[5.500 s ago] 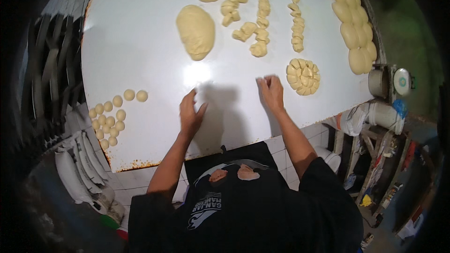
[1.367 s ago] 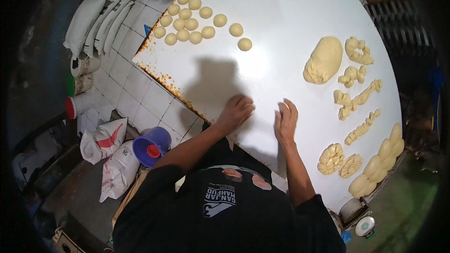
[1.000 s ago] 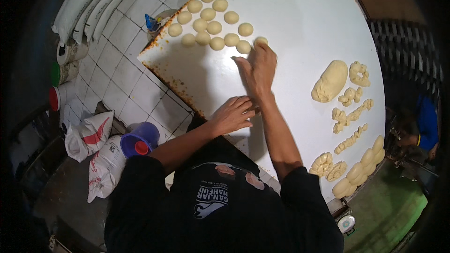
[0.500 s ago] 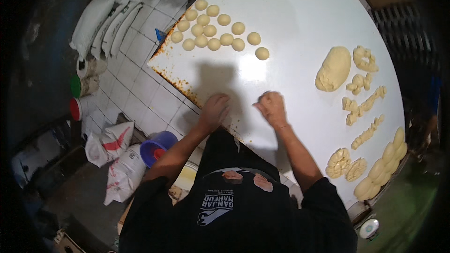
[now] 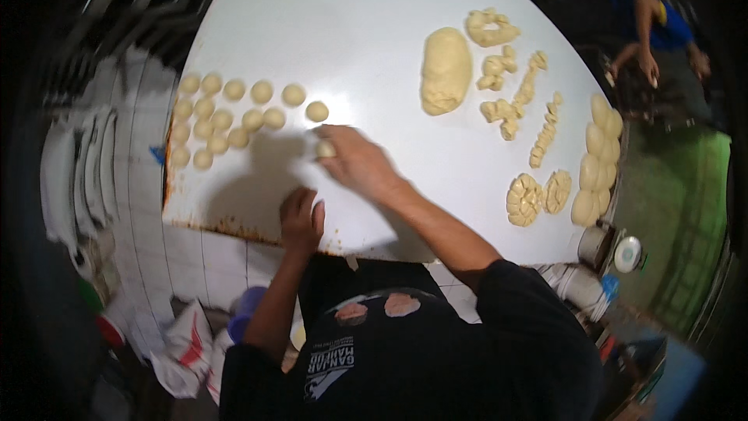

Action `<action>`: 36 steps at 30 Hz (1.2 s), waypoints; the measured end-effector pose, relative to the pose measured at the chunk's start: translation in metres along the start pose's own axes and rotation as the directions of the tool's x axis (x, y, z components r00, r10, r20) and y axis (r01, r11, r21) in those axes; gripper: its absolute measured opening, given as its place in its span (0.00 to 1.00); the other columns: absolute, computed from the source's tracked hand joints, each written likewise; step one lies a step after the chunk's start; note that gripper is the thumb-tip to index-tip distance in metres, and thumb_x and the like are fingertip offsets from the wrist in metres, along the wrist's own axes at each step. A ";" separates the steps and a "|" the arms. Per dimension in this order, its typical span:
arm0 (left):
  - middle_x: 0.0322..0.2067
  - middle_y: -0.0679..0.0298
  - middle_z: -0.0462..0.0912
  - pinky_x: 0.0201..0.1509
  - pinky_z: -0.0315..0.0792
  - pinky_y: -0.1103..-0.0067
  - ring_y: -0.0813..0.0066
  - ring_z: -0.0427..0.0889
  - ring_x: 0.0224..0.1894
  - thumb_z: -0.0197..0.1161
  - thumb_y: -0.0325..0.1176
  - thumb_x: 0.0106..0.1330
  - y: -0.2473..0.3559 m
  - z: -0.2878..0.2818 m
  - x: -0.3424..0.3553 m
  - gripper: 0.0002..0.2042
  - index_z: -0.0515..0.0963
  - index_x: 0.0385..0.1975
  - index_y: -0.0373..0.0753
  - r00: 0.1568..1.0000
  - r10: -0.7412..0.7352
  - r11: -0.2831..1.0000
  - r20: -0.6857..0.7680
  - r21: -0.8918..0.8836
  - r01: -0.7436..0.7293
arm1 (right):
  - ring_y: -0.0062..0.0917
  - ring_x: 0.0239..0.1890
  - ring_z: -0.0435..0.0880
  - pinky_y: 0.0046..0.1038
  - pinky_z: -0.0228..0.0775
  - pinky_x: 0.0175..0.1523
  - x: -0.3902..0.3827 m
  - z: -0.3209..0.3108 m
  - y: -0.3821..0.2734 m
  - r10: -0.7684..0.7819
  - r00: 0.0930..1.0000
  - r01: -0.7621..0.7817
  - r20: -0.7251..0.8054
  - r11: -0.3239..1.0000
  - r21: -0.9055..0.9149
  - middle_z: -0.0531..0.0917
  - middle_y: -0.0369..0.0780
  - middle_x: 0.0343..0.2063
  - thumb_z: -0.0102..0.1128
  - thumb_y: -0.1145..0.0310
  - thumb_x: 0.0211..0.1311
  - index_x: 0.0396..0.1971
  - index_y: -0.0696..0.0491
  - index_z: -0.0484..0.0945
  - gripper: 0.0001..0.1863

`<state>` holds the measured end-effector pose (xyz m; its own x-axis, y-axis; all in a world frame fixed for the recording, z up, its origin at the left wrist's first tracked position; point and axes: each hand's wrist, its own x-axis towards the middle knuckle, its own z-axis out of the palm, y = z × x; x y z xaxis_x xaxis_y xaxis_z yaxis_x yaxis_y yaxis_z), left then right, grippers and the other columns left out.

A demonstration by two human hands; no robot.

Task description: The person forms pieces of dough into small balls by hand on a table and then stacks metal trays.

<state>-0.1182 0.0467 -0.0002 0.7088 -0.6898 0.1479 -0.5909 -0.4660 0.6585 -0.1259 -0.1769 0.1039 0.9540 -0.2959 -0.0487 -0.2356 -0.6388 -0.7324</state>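
My right hand (image 5: 360, 162) reaches forward and left over the white tabletop, its fingers closed around a small pale dough ball (image 5: 325, 149). Just beyond that hand lies another round dough ball (image 5: 316, 111), the nearest of several loose rows spread across the table's left side. My left hand (image 5: 301, 222) rests at the table's near edge with the thumb apart from the fingers, and nothing shows in it. A large smooth lump of dough (image 5: 446, 74) sits farther right. Beside it are torn and knobbly dough pieces, among them a ring-shaped one (image 5: 491, 29).
Two flat crinkled dough rounds (image 5: 523, 199) lie on the right, near joined dough rolls (image 5: 596, 160) at the table's edge. The table (image 5: 366, 15) has a rusty left corner. Sacks (image 5: 191, 343) stand on the floor at left. Another person's arm (image 5: 645, 39) shows at far right.
My right hand has moved forward and left, toward the dough balls, and a dough ball now shows in it. My view has turned, so the table sits farther left.
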 end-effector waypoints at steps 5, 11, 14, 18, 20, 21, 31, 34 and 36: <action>0.56 0.50 0.81 0.67 0.69 0.57 0.48 0.78 0.60 0.69 0.27 0.67 -0.002 -0.015 0.001 0.16 0.80 0.53 0.35 0.988 0.058 0.998 0.146 0.000 -0.058 | 0.38 0.57 0.81 0.38 0.74 0.64 0.012 0.040 0.004 -0.192 0.946 0.116 -0.262 0.953 -0.281 0.85 0.42 0.53 0.76 0.60 0.63 0.45 0.53 0.84 0.16; 0.54 0.46 0.80 0.61 0.75 0.58 0.44 0.80 0.56 0.68 0.24 0.66 0.034 0.003 0.022 0.15 0.80 0.52 0.34 0.955 0.076 0.969 0.288 -0.246 -0.003 | 0.43 0.51 0.82 0.40 0.78 0.56 -0.196 -0.019 0.108 0.344 0.892 -0.374 -0.295 0.926 -0.053 0.81 0.44 0.45 0.69 0.63 0.66 0.37 0.55 0.82 0.11; 0.47 0.51 0.82 0.49 0.80 0.63 0.52 0.84 0.46 0.71 0.24 0.66 0.143 0.062 0.075 0.14 0.80 0.50 0.35 0.918 0.335 0.892 0.213 -0.385 -0.236 | 0.43 0.49 0.81 0.41 0.78 0.52 -0.270 -0.075 0.152 0.483 0.797 -0.530 -0.362 0.848 -0.035 0.81 0.44 0.42 0.66 0.63 0.68 0.36 0.55 0.82 0.10; 0.45 0.54 0.83 0.40 0.79 0.70 0.60 0.83 0.37 0.71 0.24 0.66 0.269 0.154 0.107 0.13 0.79 0.49 0.36 0.884 0.347 0.869 0.313 -0.463 -0.177 | 0.45 0.45 0.83 0.43 0.77 0.49 -0.359 -0.087 0.161 0.477 0.814 -0.520 -0.331 0.853 -0.049 0.82 0.46 0.38 0.63 0.63 0.70 0.35 0.56 0.82 0.10; 0.44 0.55 0.83 0.40 0.78 0.71 0.62 0.83 0.36 0.72 0.24 0.66 0.293 0.188 0.094 0.14 0.78 0.49 0.36 0.878 0.325 0.849 0.350 -0.516 -0.109 | 0.45 0.45 0.85 0.42 0.78 0.50 -0.398 -0.076 0.155 0.594 0.776 -0.610 -0.214 0.793 -0.012 0.84 0.47 0.38 0.66 0.62 0.69 0.36 0.56 0.83 0.11; 0.43 0.55 0.83 0.39 0.78 0.72 0.63 0.83 0.36 0.72 0.24 0.66 0.301 0.203 0.087 0.14 0.78 0.49 0.36 0.881 0.306 0.841 0.361 -0.536 -0.073 | 0.46 0.44 0.85 0.43 0.78 0.48 -0.416 -0.079 0.155 0.635 0.747 -0.627 -0.198 0.771 0.108 0.83 0.48 0.37 0.65 0.63 0.69 0.36 0.56 0.83 0.11; 0.54 0.52 0.79 0.51 0.75 0.69 0.62 0.77 0.43 0.76 0.34 0.65 0.412 0.302 0.126 0.34 0.66 0.67 0.31 0.876 0.227 0.924 0.426 -0.379 -0.056 | 0.52 0.42 0.85 0.48 0.78 0.48 -0.342 -0.282 0.286 0.490 0.521 -0.560 -0.699 0.814 0.153 0.84 0.50 0.39 0.60 0.67 0.74 0.46 0.56 0.81 0.09; 0.61 0.42 0.73 0.61 0.73 0.64 0.50 0.77 0.55 0.79 0.38 0.61 0.440 0.347 0.120 0.47 0.56 0.74 0.29 0.900 0.127 0.950 0.417 -0.312 0.011 | 0.49 0.47 0.86 0.43 0.79 0.53 -0.291 -0.324 0.323 0.342 0.551 -0.464 -0.761 0.884 0.061 0.86 0.48 0.42 0.61 0.67 0.73 0.51 0.55 0.82 0.12; 0.66 0.36 0.67 0.70 0.68 0.58 0.40 0.71 0.68 0.80 0.38 0.58 0.447 0.362 0.120 0.52 0.51 0.76 0.26 0.904 0.128 0.975 0.407 -0.220 -0.039 | 0.45 0.50 0.87 0.39 0.79 0.56 -0.262 -0.321 0.351 0.148 0.672 -0.419 -0.725 0.884 -0.208 0.88 0.46 0.44 0.62 0.67 0.71 0.52 0.55 0.82 0.14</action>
<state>-0.4369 -0.4453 0.0446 0.4082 -0.9092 -0.0825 -0.5185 -0.3053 0.7987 -0.5184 -0.5508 0.0776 0.4715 -0.8088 0.3514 -0.6466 -0.5880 -0.4860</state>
